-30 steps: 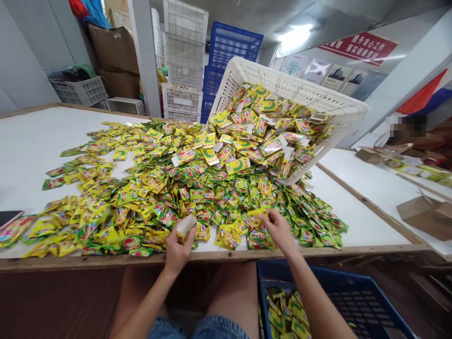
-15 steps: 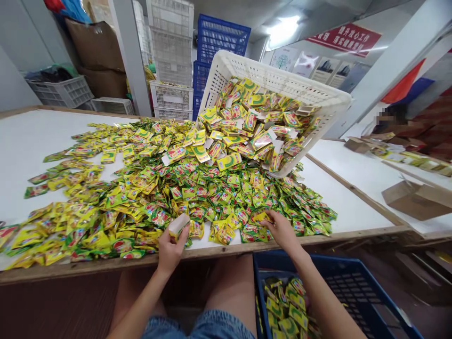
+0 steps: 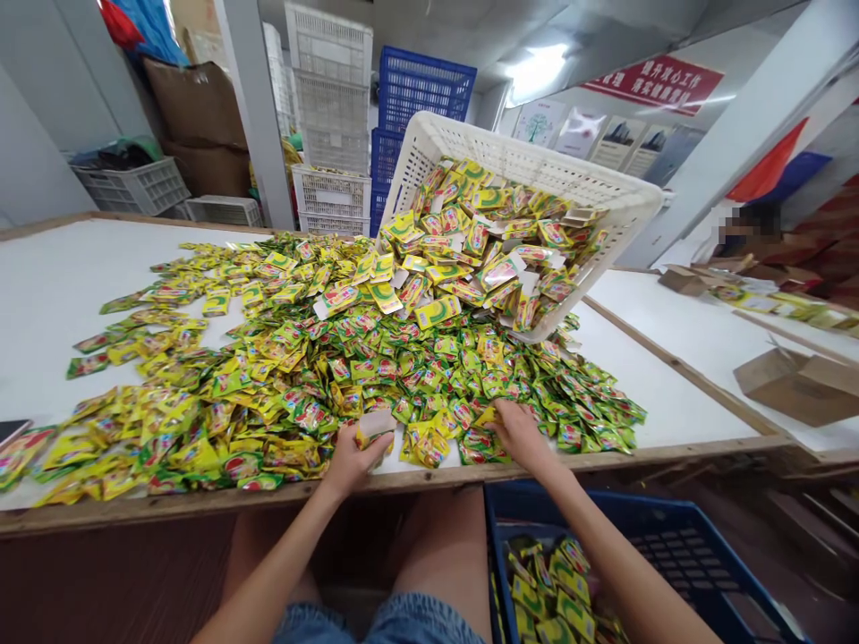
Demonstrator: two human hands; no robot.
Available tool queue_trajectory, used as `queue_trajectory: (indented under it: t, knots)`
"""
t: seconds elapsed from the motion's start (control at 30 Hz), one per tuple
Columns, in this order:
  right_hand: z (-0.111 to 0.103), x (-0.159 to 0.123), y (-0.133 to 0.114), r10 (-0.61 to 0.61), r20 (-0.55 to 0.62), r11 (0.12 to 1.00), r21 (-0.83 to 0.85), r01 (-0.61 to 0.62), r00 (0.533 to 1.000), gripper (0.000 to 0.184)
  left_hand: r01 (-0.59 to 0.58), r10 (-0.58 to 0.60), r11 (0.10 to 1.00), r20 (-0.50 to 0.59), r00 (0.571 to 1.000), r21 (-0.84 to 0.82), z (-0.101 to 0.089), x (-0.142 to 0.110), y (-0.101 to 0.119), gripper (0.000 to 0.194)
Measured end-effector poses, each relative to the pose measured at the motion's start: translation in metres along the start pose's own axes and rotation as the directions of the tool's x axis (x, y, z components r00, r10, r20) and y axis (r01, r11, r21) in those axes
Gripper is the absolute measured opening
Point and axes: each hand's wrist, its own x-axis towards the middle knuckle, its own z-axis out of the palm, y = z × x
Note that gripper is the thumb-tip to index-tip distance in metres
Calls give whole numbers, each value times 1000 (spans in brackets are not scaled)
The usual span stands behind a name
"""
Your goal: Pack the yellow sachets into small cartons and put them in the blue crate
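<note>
A big heap of small yellow-green sachets (image 3: 322,358) covers the white table (image 3: 60,295). A white plastic crate (image 3: 537,161) lies tipped on the heap and spills more sachets. My left hand (image 3: 355,456) is closed round a small stack of sachets (image 3: 374,426) at the table's near edge. My right hand (image 3: 520,434) rests on the heap's near edge, fingers pinched on a yellow sachet (image 3: 487,416). A blue crate (image 3: 671,555) below the table at my right knee holds sorted sachets.
White and blue crates (image 3: 409,98) are stacked behind the table, beside cardboard boxes (image 3: 194,107). A second table on the right carries an open cardboard box (image 3: 798,385). Another person (image 3: 758,233) sits far right. A dark phone (image 3: 10,431) lies at the left edge.
My left hand has moved right with its stack, closer to the right hand. My right hand has dropped lower onto the heap's near edge.
</note>
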Motion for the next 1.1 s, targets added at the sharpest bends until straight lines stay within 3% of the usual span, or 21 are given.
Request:
queue_trajectory:
  t: [0.1,0.2,0.3,0.43,0.63,0.83,0.93,1.1]
  knots:
    - [-13,5,-26,87,-100,939,342,-48,991,14,39,-34,996,57,998,-86,7,4,2,30]
    - [-29,19,-74,50,-72,797,604,4,996,15,60,-36,984,145,989,-169,11,6,2,25]
    - [-37,39,-124,-95,-65,753,648,115,993,12,97,-70,971,128,989,-220,13,8,-2,26]
    - [-28,61,-161,-280,-41,828,495,263,959,8,96,-68,977,147,987,-191,16,10,-7,25]
    - [-6,67,-177,-406,-35,850,352,391,913,16,87,-66,976,112,992,-200,16,12,-14,27]
    - [-2,55,-170,-459,0,875,171,452,888,16,69,-50,973,93,994,-222,13,12,-11,29]
    - [-6,51,-165,-424,-35,877,236,419,905,24,94,-70,965,103,992,-245,12,10,-8,31]
    - [-1,46,-168,-309,-173,865,358,352,935,7,103,-85,974,97,992,-201,13,8,-9,29]
